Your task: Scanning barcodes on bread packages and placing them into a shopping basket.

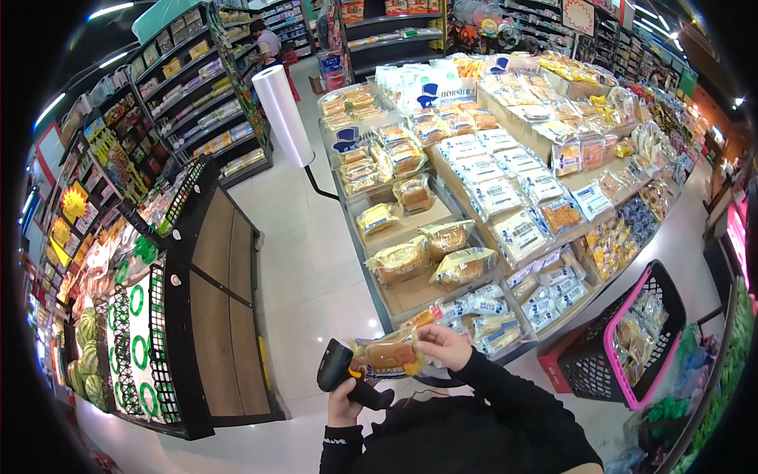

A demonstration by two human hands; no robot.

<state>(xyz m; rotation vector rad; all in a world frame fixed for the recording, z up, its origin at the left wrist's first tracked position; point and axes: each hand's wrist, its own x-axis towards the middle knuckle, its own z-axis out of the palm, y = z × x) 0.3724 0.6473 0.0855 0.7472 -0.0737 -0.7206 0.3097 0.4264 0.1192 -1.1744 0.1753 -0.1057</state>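
Note:
My left hand [345,404] grips the handle of a black handheld barcode scanner [339,368]. In my right hand [448,348] is a packaged bread [389,354] in a clear and yellow wrapper, pinched by its right end. The bread lies right beside the scanner head and hides part of my left fingers. Just beyond my hands stands a display table with compartments. Its nearest compartment holds white and blue wrapped snacks [488,311]. Behind that, larger wrapped loaves [465,266] rest on a tan tray bottom [408,296].
A black shopping basket [595,361] with a pink rim holds packaged goods at the right. A plastic bag roll [281,115] stands on a bent pole at the table's left edge. At left is a wood-panelled produce stand [222,320] with watermelons [89,355]. A person [266,44] is in the far aisle.

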